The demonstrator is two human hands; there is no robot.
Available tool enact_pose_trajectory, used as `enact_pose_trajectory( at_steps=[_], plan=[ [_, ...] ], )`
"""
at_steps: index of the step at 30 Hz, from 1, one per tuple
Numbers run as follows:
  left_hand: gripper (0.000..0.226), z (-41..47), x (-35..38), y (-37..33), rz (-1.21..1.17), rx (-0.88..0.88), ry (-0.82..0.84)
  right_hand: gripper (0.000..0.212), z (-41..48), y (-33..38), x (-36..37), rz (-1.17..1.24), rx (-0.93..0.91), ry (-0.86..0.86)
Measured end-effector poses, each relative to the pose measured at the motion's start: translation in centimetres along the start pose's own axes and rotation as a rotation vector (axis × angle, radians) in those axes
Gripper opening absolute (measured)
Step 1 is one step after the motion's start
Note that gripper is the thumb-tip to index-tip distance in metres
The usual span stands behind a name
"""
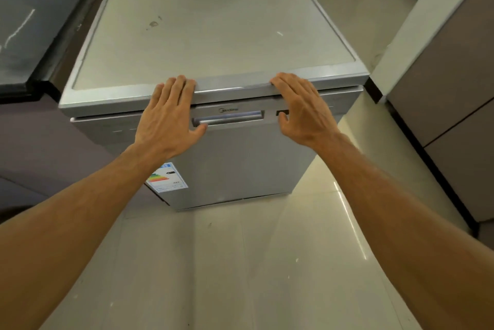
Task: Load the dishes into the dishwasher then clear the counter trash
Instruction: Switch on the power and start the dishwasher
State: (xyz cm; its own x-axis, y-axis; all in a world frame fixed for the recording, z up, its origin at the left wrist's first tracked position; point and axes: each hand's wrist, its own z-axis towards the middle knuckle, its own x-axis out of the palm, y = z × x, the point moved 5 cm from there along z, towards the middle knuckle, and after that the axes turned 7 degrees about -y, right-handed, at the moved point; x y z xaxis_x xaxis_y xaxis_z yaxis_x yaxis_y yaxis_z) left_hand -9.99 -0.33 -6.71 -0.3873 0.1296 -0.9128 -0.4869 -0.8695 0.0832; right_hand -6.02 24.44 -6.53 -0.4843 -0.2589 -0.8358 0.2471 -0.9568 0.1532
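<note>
Left hand (168, 113) and right hand (299, 110) are both open, fingers flat on the top front edge of the dishwasher (213, 30), gripping nothing. The handle recess (230, 118) sits between them, left thumb just beside it. The door (240, 164) is shut. Likely step is opening: hook your fingers in the recess and pull down evenly. No dishes in view.

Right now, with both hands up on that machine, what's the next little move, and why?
Probably drop the left hand so its fingers hook the handle recess, then pull. The dishwasher door looks shut; left hand and right hand rest flat on its top front edge, thumb beside the recess.
</note>
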Motion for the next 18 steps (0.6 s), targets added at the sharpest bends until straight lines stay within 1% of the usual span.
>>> enact_pose_trajectory(
  at_steps=[2, 7, 10, 13, 15, 18],
  plan=[
    [0.086, 0.4, 0.5, -0.9, -0.018, 0.0, -0.018, 0.069, -0.4, -2.0, -0.5, -0.01, 0.012, 0.016],
    [0.09, 1.8, 1.6, -4.4, -0.039, 0.113, -0.057, 0.082, -1.7, -7.0, -1.8, -0.079, 0.071, 0.036],
    [0.091, 2.6, 2.4, -5.6, -0.034, 0.09, -0.095, 0.093, -1.9, -9.9, -1.9, -0.099, 0.11, 0.074],
    [0.092, 3.3, 2.9, -6.7, -0.031, 0.089, -0.138, 0.105, -1.7, -11.7, -1.6, -0.14, 0.1, 0.108],
    [0.093, 3.7, 3.2, -7.7, -0.038, 0.098, -0.175, 0.108, -1.6, -12.5, -1.4, -0.16, 0.072, 0.105],
    [0.095, 3.9, 3.6, -8.3, -0.027, 0.055, -0.23, 0.108, -1.7, -13.1, -1.1, -0.151, 0.035, 0.073]
  ],
)
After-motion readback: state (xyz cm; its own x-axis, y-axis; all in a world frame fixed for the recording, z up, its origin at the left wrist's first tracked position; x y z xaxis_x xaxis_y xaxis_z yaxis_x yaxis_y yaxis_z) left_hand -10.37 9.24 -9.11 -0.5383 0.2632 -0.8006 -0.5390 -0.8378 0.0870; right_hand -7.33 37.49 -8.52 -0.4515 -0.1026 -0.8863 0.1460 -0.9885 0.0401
